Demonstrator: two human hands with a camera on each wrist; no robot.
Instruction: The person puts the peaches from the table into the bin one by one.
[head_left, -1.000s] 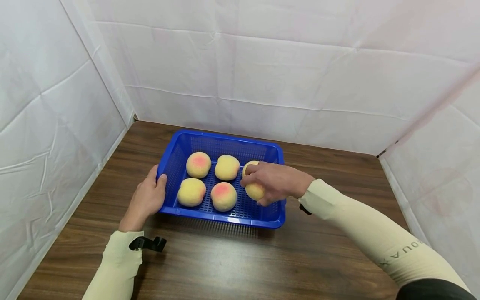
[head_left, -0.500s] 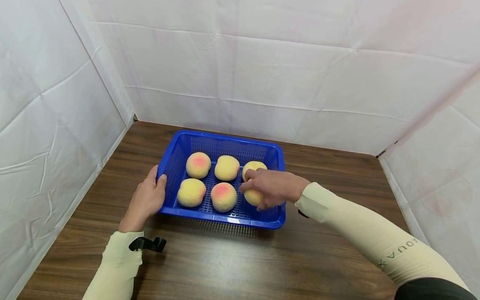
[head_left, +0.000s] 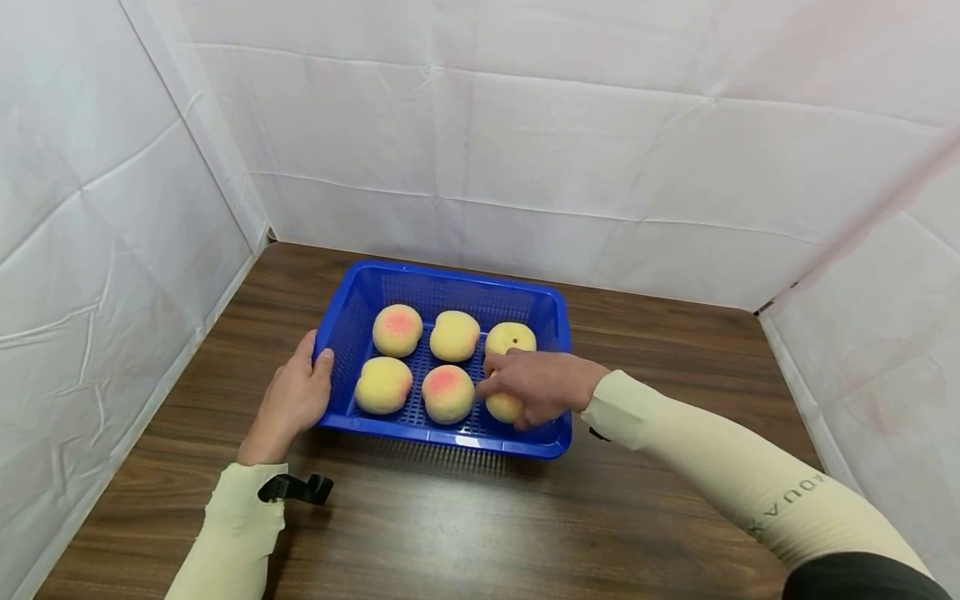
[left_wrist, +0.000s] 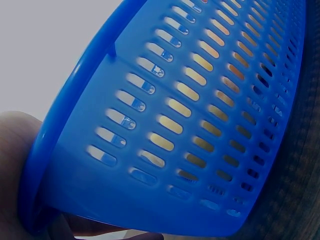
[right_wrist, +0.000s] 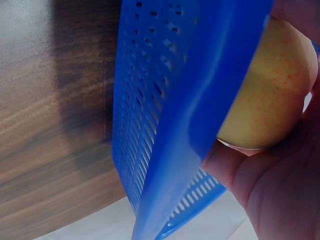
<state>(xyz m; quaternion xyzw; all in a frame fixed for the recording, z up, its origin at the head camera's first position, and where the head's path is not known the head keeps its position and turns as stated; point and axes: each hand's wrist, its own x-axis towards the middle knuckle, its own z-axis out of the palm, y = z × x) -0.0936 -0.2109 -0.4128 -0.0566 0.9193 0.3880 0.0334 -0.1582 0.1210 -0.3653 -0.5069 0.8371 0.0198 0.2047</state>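
A blue perforated plastic basket [head_left: 442,433] stands on the wooden table with several yellow, pink-blushed peaches in it, set in two rows. My left hand [head_left: 296,396] grips the basket's left rim, thumb over the edge; the left wrist view shows the slotted side wall [left_wrist: 185,115] close up. Over the right end, my right hand [head_left: 542,385] reaches in and holds the front-right peach [head_left: 502,407], which it partly covers. The right wrist view shows fingers and thumb around this peach [right_wrist: 272,90]. Just behind it lies another peach [head_left: 512,335] with a small dark stem hole.
Two more peaches, one pink-topped [head_left: 447,393] and one mostly yellow [head_left: 383,385], lie in the front row. White sheeting [head_left: 525,150] walls off the back and both sides of the table [head_left: 450,533].
My right hand has moved slightly toward me with the front-right peach, uncovering the peach behind it. The left hand and the basket have stayed in place.
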